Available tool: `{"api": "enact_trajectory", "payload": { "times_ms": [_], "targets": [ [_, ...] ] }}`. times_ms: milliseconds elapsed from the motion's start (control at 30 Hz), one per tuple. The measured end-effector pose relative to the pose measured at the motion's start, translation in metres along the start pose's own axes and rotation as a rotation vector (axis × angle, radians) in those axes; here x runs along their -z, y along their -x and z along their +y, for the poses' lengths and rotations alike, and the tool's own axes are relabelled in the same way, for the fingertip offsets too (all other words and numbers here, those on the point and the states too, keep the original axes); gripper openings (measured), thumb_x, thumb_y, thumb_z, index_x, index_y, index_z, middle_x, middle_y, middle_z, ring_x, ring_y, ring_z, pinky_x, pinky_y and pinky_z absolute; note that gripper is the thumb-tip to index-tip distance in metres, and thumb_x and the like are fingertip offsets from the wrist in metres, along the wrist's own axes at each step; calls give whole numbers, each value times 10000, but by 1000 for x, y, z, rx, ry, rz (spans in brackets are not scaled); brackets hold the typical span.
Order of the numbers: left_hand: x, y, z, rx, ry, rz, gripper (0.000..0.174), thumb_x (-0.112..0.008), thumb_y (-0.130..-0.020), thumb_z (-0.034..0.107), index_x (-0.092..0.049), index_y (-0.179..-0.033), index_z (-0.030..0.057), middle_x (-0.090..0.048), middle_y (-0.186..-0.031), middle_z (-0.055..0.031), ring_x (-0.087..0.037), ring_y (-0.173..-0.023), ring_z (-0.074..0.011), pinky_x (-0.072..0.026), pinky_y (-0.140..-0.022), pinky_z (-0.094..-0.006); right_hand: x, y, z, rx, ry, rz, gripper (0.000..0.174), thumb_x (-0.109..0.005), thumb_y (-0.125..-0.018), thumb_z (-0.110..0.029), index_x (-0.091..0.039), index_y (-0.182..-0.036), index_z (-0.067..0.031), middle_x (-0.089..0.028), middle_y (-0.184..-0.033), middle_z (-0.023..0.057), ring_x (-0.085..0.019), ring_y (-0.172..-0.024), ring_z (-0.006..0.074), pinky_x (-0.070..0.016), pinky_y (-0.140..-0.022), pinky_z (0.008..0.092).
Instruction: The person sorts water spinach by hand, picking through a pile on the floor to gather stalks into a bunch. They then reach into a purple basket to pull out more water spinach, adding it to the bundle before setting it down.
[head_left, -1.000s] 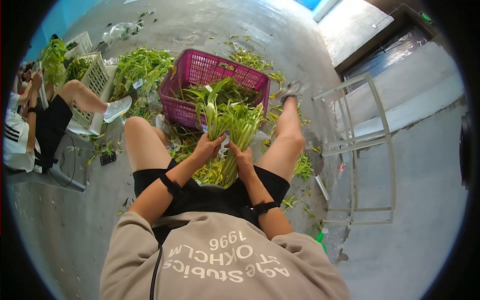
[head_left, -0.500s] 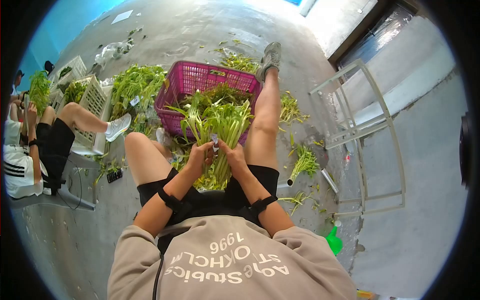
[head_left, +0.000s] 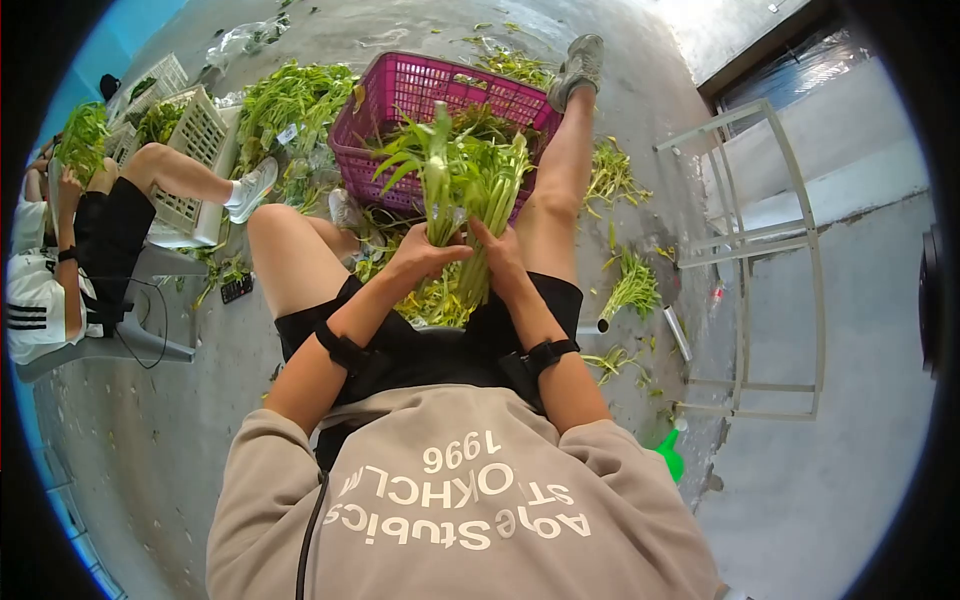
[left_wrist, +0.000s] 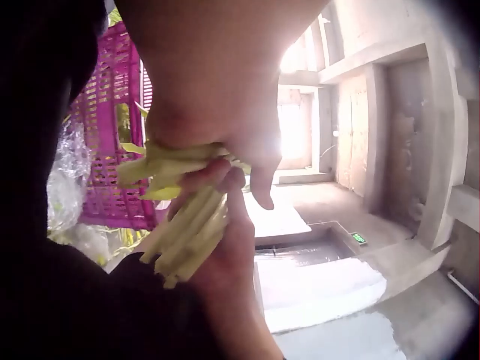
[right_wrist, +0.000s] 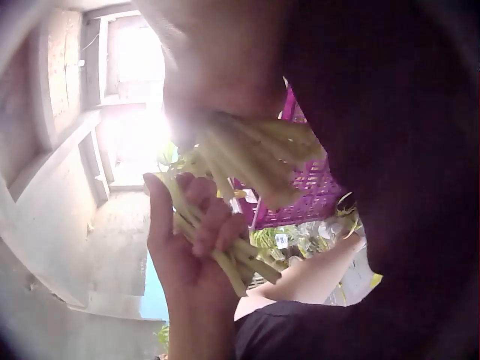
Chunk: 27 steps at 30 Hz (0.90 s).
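Note:
In the head view my left hand grips a slim bunch of leafy greens that stands upright over the person's lap. My right hand holds a thicker bunch beside it, leaves pointing away from the body. The two hands are close together, fingertips nearly meeting. In the right wrist view the left hand's fingers curl around pale stems. The left wrist view shows the right hand around thick cut stems. Its leafy end is hidden there.
A purple crate with greens inside stands just beyond the hands. Loose greens lie heaped to its left, near white crates and a seated person. Yellowed leaves lie below the hands. A metal frame is at right.
The right leg has stretched out forward beside the crate. The left hand's bunch now stands more upright. A white tag between the hands earlier no longer shows plainly. The head view has shifted.

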<state>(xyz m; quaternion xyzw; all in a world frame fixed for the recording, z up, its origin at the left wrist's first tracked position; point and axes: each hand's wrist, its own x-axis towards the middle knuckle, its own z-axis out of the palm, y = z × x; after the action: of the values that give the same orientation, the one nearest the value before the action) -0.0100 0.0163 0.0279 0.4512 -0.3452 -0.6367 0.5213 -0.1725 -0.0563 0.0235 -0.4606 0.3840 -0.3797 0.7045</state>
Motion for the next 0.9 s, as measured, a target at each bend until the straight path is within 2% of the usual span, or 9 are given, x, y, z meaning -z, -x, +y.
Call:
{"api": "enact_trajectory", "payload": {
  "times_ms": [67, 100, 233, 300, 467, 533, 633, 700, 900],
  "targets": [
    [-2, -5, -10, -188, -319, -32, 295, -844, -793, 173, -648, -965, 34, -599, -765, 34, -506, -621, -50, -396, -541, -225, 7, -1, -2, -36, -25, -20, 304, -677, -965, -253, -622, -1160, -26, -668, -954, 54, -658, -786, 154, -537, -657, 308],
    [-7, -6, -14, -276, -314, -40, 320, -858, -776, 161, -664, -987, 19, -623, -800, 34, -509, -668, -46, -412, -577, -221, 9, 0, -4, -67, -47, -37, 304, -674, -967, -264, -621, -1157, -33, -663, -956, 50, -659, -789, 155, -538, -658, 307],
    [-9, -4, -9, -176, -265, -68, 301, -847, -775, 149, -667, -978, 19, -618, -780, 14, -523, -620, -56, -410, -542, -230, 6, -1, -7, 5, -66, 2, 309, -676, -963, -280, -616, -1148, -39, -654, -949, 43, -659, -784, 156, -548, -662, 313],
    [-3, 1, -4, 96, -190, -16, 275, -810, -793, 129, -659, -995, 19, -608, -752, -8, -509, -544, -63, -385, -492, -244, 6, 3, -10, -34, -78, 2, 329, -688, -956, -298, -613, -1153, -45, -650, -942, 39, -658, -796, 159, -559, -674, 327],
    [7, 5, 1, 89, 150, -47, 263, -729, -865, 153, -595, -1055, 30, -586, -734, -18, -424, -464, -55, -327, -458, -225, 7, -3, -2, -83, -190, 0, 345, -721, -934, -281, -613, -1164, -47, -648, -949, 39, -657, -822, 165, -566, -684, 334],
    [8, 9, 9, -11, 339, -59, 277, -705, -892, 175, -573, -1093, 36, -593, -752, -34, -411, -452, -55, -322, -465, -221, 5, -3, -5, -92, -215, 0, 337, -729, -927, -264, -617, -1157, -46, -648, -956, 39, -656, -834, 167, -568, -689, 335],
    [22, 5, 2, -123, 429, -93, 247, -654, -933, 146, -571, -1134, 30, -609, -819, -54, -403, -462, -52, -325, -486, -224, 6, -2, -9, -72, -153, -51, 345, -740, -921, -252, -588, -1156, -49, -639, -907, 48, -645, -763, 146, -547, -629, 309],
    [28, 6, 3, -200, 509, -72, 209, -611, -965, 117, -583, -1153, 29, -602, -849, -59, -386, -481, -54, -338, -521, -230, 7, -1, -9, -82, -22, -53, 279, -755, -891, -172, -608, -1092, -48, -641, -849, 45, -641, -731, 144, -543, -615, 306],
    [36, 11, 13, -333, 643, -31, 183, -618, -967, 121, -602, -1143, 72, -565, -840, -38, -377, -518, -61, -344, -578, -237, 7, -3, -7, -217, -151, -16, 248, -744, -856, -108, -620, -1050, -16, -638, -815, 61, -636, -692, 165, -535, -601, 305]
  ]
}}
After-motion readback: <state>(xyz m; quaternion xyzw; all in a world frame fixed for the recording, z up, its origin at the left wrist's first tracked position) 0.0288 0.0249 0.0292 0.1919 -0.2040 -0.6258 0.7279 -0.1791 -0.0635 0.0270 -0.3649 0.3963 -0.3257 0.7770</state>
